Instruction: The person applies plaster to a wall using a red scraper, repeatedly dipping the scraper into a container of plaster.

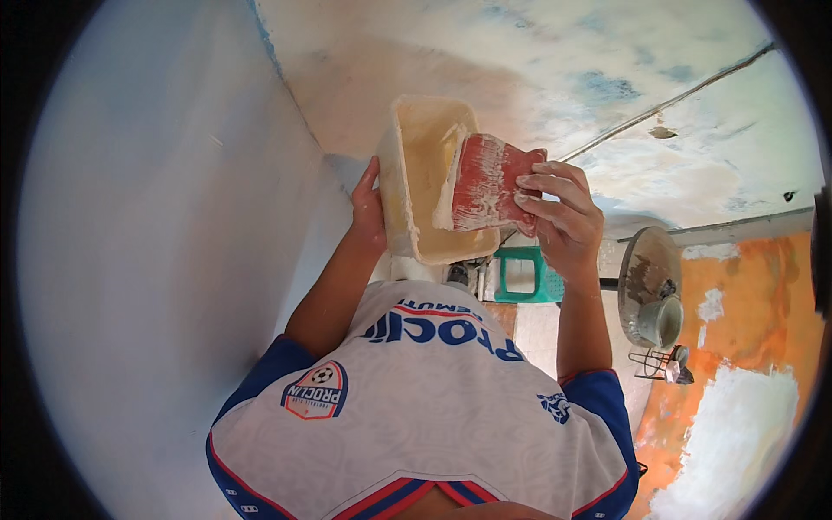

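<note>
In front of my chest I hold a cream rectangular plastic tub [395, 195], tilted so its inside shows, with pale putty smeared on its walls. My left hand [370, 208] grips the tub's left side; most of its fingers are hidden behind it. Between the fingers and thumb of my right hand [568, 208] is a red putty spreader [492, 184], streaked with white putty. The spreader's coated edge lies over the tub's right rim, with a ridge of putty along it. I cannot tell whether the edge touches the rim.
A pale bluish wall [156, 243] rises close on my left, and a patchy wall [607, 87] stands ahead. Lower right are a green plastic stool [555, 284] and a round table [637, 260] bearing a grey bucket [666, 322]. Beyond is an orange wall [737, 303] with white patches.
</note>
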